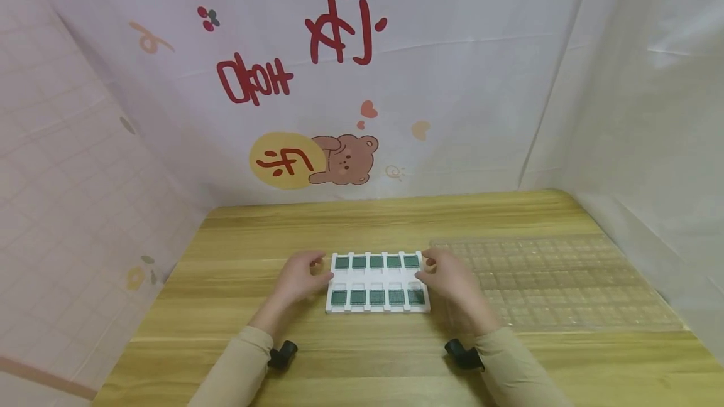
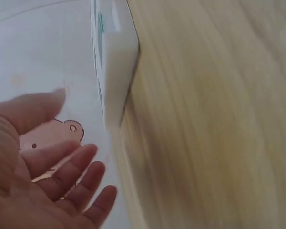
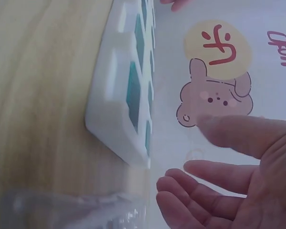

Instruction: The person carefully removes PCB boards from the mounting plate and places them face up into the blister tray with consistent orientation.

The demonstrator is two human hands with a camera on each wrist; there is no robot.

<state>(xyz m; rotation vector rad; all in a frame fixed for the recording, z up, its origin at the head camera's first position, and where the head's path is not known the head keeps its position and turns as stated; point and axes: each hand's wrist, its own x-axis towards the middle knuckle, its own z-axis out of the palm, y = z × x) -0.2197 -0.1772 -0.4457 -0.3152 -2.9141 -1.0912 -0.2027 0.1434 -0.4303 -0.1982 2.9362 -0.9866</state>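
A white tray (image 1: 376, 277) lies on the table in the head view, with two rows of green square chips (image 1: 376, 297) set in its slots. My left hand (image 1: 300, 276) hovers by the tray's left end, fingers loosely bent and thumb apart from them. On the opposite side, my right hand (image 1: 450, 278) is at the right end, its thumb overlapping the tray's edge from above. Both wrist views show a gap between the tray (image 2: 119, 71) and the hands, the left hand (image 2: 38, 200) and the right hand (image 3: 271, 191) each holding nothing.
To the right, a clear plastic tray (image 1: 543, 281) with many small compartments lies flat on the wooden table (image 1: 351, 363). White printed sheeting (image 1: 469, 112) rises behind the table and along both sides. Dark wrist mounts (image 1: 283, 355) sit on both forearms.
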